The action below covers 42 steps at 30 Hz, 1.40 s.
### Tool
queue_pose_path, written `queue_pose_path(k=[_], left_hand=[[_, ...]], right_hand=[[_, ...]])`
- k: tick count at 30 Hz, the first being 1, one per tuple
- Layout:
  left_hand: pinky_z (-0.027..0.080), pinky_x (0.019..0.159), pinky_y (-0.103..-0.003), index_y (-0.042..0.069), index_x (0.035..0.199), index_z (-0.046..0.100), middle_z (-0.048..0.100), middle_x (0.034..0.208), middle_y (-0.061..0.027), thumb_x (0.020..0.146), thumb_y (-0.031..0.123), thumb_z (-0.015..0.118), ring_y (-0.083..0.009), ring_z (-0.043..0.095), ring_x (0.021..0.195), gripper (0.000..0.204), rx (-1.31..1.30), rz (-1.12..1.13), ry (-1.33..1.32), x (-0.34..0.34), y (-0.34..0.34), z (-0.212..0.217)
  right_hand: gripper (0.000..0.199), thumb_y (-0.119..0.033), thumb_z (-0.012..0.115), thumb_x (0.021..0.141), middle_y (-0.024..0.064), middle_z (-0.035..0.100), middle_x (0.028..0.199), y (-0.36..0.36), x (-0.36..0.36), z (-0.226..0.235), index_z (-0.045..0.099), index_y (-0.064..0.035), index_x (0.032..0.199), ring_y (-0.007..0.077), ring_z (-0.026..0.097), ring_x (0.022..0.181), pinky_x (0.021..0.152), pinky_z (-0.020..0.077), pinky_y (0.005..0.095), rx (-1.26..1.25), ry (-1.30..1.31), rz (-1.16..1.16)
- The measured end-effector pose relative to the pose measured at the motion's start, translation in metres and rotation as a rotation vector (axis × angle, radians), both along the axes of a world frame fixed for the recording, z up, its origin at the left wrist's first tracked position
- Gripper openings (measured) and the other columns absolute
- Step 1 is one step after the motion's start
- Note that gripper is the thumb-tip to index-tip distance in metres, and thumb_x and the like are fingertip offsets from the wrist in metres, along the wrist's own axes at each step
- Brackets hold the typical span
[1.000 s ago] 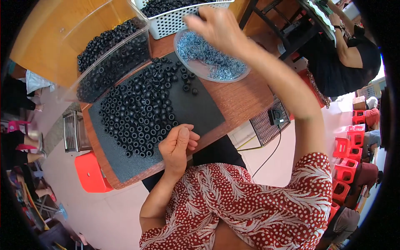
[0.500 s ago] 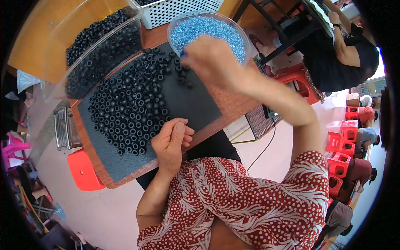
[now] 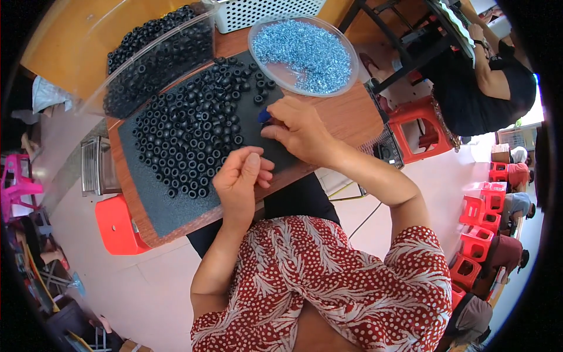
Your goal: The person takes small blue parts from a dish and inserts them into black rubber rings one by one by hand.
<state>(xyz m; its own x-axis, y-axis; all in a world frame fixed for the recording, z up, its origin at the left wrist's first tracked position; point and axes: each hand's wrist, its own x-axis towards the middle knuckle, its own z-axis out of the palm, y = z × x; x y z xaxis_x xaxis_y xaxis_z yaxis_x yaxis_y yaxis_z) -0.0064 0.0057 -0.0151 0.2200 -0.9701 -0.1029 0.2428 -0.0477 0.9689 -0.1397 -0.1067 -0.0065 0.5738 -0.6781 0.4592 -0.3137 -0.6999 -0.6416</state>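
Right grip [image 3: 302,131]: fingers bent, dark blue piece [image 3: 264,115] at your fingertips; clamped or not, I cannot tell.
Left grip [image 3: 238,183]: your fingers curled; any hold hidden.
Black beads [image 3: 187,129]: on the mat [image 3: 170,215] beside your left grip.
Blue beads [image 3: 314,44]: in the clear dish [image 3: 282,75] beyond.

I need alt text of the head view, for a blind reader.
A person's left hand is near the right hand, which has something blue at its fingertips. Black beads cover much of a dark mat; beyond are a clear bead box and a round dish of blue beads.
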Motion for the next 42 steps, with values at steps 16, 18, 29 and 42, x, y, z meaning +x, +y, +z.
queue_pose_path(k=[16,18,29,42], left_hand=[[0.05,0.064,-0.024,-0.006,0.103,0.054,0.06,0.086,-0.0082,0.083,0.002,0.06,-0.0121,0.058,0.073,0.022,-0.147,0.166,0.203,-0.007,-0.001,0.013],[0.049,0.064,-0.023,-0.005,0.103,0.055,0.059,0.086,-0.0065,0.082,0.001,0.062,-0.0112,0.057,0.072,0.023,-0.153,0.174,0.136,-0.007,0.003,0.012],[0.044,0.062,-0.021,0.001,0.098,0.063,0.056,0.087,-0.0052,0.076,0.001,0.067,-0.0105,0.052,0.07,0.023,-0.353,0.213,-0.617,0.001,0.006,0.019],[0.045,0.061,-0.031,-0.001,0.095,0.06,0.058,0.086,-0.0121,0.078,0.004,0.064,-0.0251,0.056,0.074,0.018,-0.542,0.127,-1.021,0.007,0.006,0.029]], right_hand=[[0.012,-0.002,0.065,0.071,0.0087,0.057,0.078,0.042,0.005,0.006,0.059,-0.0012,0.083,0.0237,0.052,0.074,0.064,0.0423,0.0306,0.197,-0.37,0.036],[0.013,0.0,0.065,0.076,0.0033,0.058,0.086,0.046,0.003,0.008,0.062,-0.0002,0.089,0.0091,0.053,0.076,0.064,0.043,0.023,0.377,-0.323,0.037],[0.012,0.001,0.059,0.079,0.0005,0.058,0.078,0.064,0.008,0.007,0.058,0.0004,0.09,0.0041,0.051,0.073,0.064,0.0434,0.0204,0.831,-0.592,0.008],[0.012,-0.013,0.063,0.084,0.0003,0.06,0.075,0.064,0.0,0.016,0.058,-0.0034,0.087,0.0054,0.057,0.065,0.056,0.0466,0.0163,1.236,-0.664,0.083]])
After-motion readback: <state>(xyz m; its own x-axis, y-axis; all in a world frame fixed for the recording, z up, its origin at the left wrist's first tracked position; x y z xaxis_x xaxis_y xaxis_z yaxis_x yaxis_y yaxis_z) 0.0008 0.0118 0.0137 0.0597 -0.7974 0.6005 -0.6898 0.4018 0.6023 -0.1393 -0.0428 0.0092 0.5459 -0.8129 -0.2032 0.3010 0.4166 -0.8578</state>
